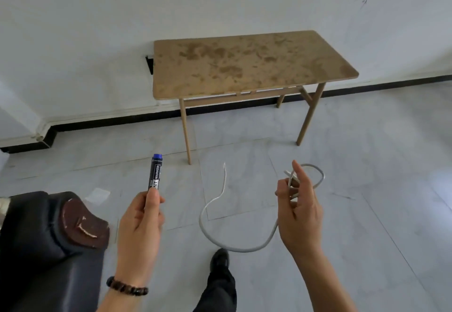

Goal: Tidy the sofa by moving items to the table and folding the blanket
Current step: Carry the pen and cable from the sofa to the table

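Marker (154, 176) pinched in your left hand (140, 223), cable (221, 236) looped in your right hand (299, 211) — set both well onto the far table (244, 67), dangling end gathered first.

The left hand (139, 223) covers the lower barrel of the marker (154, 174). I can read only "NT MARKER" on its label; the fine print is too small. The right hand (299, 209) hides a stretch of the cable (200, 221), and I cannot identify the plug at its free tip. Both forearms, the trouser leg above the shoe (220, 259) and the sofa (36, 250) are cut off at the frame edges. The table (244, 67) top hides its rear left leg and most of a dark fitting (149, 63) on the wall.
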Tool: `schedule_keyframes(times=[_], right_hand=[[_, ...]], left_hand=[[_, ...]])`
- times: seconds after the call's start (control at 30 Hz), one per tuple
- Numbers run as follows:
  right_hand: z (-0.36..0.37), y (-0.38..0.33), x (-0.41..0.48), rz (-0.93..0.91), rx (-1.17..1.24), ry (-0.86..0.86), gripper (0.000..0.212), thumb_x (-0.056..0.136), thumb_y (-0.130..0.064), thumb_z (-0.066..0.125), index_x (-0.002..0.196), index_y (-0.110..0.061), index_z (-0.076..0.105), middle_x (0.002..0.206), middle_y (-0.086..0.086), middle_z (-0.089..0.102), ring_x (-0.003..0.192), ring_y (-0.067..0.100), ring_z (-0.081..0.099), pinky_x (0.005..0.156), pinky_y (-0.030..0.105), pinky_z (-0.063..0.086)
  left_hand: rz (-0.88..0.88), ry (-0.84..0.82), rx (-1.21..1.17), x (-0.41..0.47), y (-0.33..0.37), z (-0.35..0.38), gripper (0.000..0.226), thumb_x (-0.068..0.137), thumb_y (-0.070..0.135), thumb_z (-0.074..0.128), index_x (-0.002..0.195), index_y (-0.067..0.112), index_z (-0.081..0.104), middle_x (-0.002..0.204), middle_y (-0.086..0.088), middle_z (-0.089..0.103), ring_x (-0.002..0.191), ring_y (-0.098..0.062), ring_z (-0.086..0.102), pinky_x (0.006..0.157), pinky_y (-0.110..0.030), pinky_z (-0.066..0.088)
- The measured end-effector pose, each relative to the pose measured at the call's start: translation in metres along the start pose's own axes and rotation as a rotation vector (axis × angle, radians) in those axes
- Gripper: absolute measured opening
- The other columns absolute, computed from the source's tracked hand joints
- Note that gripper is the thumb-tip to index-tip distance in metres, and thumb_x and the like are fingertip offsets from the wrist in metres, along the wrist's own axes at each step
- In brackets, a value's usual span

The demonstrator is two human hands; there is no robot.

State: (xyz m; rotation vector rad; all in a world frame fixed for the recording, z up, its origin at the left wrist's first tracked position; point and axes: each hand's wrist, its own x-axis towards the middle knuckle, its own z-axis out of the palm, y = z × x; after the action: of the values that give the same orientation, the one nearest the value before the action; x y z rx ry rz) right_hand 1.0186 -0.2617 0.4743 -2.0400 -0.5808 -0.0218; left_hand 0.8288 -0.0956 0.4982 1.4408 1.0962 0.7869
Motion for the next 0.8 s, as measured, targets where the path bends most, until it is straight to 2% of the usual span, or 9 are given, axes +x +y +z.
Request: schedule_keyframes(times=[0.17,0.23,0.33,0.47,0.6,0.7,0.8], right_hand=[[-0.03,0.004,0.128,0.003,-0.09,0.133,0.043,0.102,-0.032,0.046,0.145,-0.031,0.04,0.105,-0.008,0.063,0.087,0.007,0.065,0.07,0.035,0.056],[-0.041,0.008,0.172,-0.017,-0.101,0.21,0.043,0.102,-0.029,0.048,0.144,-0.028,0.041,0.1,-0.009,0.061,0.084,0.007,0.063,0.067,0.033,0.055],[-0.053,0.025,0.223,-0.006,-0.108,0.31,0.042,0.102,-0.024,0.049,0.144,-0.024,0.043,0.1,-0.006,0.061,0.086,0.009,0.063,0.068,0.022,0.049],[-0.054,0.076,0.291,0.035,-0.115,0.393,0.04,0.104,-0.032,0.044,0.143,-0.028,0.041,0.109,-0.004,0.062,0.089,-0.003,0.059,0.07,0.015,0.045],[-0.056,0.138,0.381,0.066,-0.085,0.455,0.039,0.103,-0.033,0.043,0.142,-0.03,0.042,0.109,-0.008,0.061,0.087,-0.008,0.058,0.07,0.021,0.049],[-0.059,0.168,0.467,0.065,-0.056,0.438,0.037,0.104,-0.031,0.043,0.141,-0.028,0.043,0.105,-0.012,0.057,0.092,-0.014,0.056,0.07,0.022,0.048],[-0.066,0.183,0.561,0.007,-0.043,0.413,0.036,0.102,-0.029,0.045,0.138,-0.028,0.044,0.102,-0.013,0.056,0.088,-0.006,0.057,0.068,0.027,0.051]], left_hand=[[-0.012,-0.16,-0.101,0.099,0.058,0.117,0.04,0.095,0.047,0.045,0.083,0.011,0.057,0.055,0.004,0.031,0.044,-0.009,0.023,0.039,-0.021,0.02],[0.033,-0.239,-0.085,0.132,0.084,0.165,0.042,0.095,0.047,0.044,0.084,0.008,0.056,0.056,0.002,0.032,0.044,-0.009,0.024,0.039,-0.022,0.021],[0.067,-0.37,-0.06,0.169,0.112,0.235,0.041,0.098,0.044,0.043,0.086,0.007,0.056,0.059,0.0,0.032,0.046,-0.009,0.025,0.04,-0.021,0.022],[0.049,-0.497,-0.059,0.213,0.124,0.33,0.038,0.099,0.041,0.043,0.084,0.008,0.056,0.055,0.005,0.031,0.045,-0.007,0.024,0.038,-0.018,0.023],[0.024,-0.514,-0.016,0.26,0.126,0.429,0.039,0.097,0.043,0.045,0.084,0.008,0.056,0.056,0.004,0.031,0.043,-0.007,0.023,0.037,-0.017,0.022],[0.054,-0.499,0.048,0.302,0.143,0.495,0.042,0.091,0.051,0.048,0.085,0.011,0.058,0.059,0.002,0.03,0.046,-0.009,0.023,0.039,-0.02,0.022],[0.101,-0.445,0.079,0.341,0.172,0.553,0.036,0.092,0.052,0.049,0.081,0.021,0.062,0.06,0.002,0.034,0.047,-0.01,0.026,0.043,-0.024,0.024]])
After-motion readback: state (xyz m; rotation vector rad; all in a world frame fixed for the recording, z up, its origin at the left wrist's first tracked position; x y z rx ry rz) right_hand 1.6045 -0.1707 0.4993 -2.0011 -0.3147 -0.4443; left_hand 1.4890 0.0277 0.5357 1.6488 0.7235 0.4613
